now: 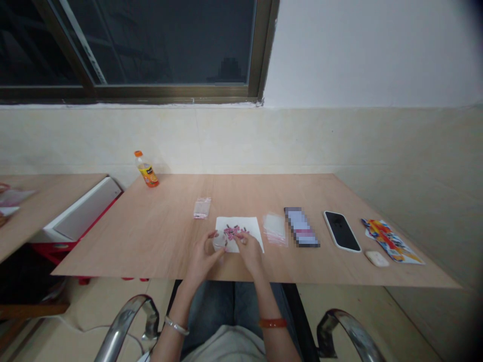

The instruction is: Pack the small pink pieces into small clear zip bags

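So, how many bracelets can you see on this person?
2: a silver bracelet on the left forearm and a reddish bracelet on the right forearm. No others show.

Pink and dark bits (231, 232) too small to identify; right hand (249, 251) hiding part of the white sheet (222, 222); phone screen (302, 227) pixelated; 2 metal armrests (123, 324) cut off by the bottom edge

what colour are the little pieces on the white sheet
The small loose pieces are mostly pink, some dark; the head view shows them.
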The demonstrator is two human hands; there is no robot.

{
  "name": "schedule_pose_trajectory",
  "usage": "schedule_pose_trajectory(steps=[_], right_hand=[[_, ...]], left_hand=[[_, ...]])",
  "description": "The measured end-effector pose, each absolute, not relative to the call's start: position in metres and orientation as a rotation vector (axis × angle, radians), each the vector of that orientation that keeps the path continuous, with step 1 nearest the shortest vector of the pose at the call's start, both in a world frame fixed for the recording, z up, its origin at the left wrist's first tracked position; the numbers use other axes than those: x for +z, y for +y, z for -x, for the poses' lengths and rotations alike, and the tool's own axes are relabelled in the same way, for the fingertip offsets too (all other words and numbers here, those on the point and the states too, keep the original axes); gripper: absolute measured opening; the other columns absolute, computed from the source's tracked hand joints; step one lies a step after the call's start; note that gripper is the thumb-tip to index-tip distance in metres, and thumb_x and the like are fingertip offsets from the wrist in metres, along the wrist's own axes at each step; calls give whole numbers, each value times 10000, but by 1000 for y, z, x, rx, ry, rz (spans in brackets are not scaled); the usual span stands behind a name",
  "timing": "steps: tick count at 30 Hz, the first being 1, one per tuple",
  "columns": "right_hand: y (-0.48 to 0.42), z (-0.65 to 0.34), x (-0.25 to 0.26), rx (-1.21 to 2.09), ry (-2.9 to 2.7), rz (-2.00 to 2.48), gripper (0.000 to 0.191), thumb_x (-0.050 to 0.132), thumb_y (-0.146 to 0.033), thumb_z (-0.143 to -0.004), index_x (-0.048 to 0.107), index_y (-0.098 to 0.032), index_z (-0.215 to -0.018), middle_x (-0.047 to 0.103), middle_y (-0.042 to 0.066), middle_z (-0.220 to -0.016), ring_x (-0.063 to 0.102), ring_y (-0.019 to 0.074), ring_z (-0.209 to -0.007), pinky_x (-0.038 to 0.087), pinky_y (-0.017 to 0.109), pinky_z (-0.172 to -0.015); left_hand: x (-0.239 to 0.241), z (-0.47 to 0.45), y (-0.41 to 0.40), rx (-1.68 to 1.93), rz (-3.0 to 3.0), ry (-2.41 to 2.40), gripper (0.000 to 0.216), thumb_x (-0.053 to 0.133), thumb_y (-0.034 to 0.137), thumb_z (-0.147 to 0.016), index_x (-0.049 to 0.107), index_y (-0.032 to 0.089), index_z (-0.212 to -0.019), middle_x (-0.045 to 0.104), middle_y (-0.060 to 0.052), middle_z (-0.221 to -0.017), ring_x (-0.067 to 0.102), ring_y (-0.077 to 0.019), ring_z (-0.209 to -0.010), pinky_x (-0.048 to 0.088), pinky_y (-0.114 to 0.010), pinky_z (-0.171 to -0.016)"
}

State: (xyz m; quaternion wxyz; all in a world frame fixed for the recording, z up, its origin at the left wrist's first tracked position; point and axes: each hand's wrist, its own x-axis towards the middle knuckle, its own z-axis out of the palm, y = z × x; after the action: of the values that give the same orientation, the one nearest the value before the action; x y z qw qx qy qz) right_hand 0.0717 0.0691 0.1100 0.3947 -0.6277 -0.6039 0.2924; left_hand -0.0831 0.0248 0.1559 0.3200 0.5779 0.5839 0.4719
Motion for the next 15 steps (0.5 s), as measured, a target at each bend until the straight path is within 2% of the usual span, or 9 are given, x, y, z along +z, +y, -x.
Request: schedule_pose_trajectory(steps=[4,7,11,15], right_hand=[[65,-73,142,838,-1334,1316,317,559,-428,-756,688,-150,-835,494,-38,-486,387,98,-437,288,210,-432],[58,-69,163,933,-1358,1163,299,585,-414,-745,699,-145,-809,417,-55,-458,326,82,-436,274,210,-433],[57,-65,167,1033,-1413,1126,309,593,-414,-736,708,-146,-842,541,-12,-538,407,96,-480,328,215,-461],[64,-76,150,931,-1303,1259,347,546,-428,-762,690,-117,-816,644,51,-650,514,130,-533,378,227,-489]], left_hand=[[158,80,24,1211,-1474,1519,447,712,331,-636,580,158,-1026,643,-93,-1049,583,-228,-1023,417,-394,-941],[157,78,25,1203,-1501,1486,454,710,321,-643,569,162,-1044,631,-93,-1078,568,-223,-1048,405,-388,-955],[155,78,25,1187,-1513,1447,453,709,312,-646,565,166,-1050,627,-85,-1086,560,-222,-1061,393,-387,-968],[155,80,24,1151,-1508,1475,456,707,309,-650,565,164,-1058,622,-91,-1103,555,-223,-1073,386,-389,-977]])
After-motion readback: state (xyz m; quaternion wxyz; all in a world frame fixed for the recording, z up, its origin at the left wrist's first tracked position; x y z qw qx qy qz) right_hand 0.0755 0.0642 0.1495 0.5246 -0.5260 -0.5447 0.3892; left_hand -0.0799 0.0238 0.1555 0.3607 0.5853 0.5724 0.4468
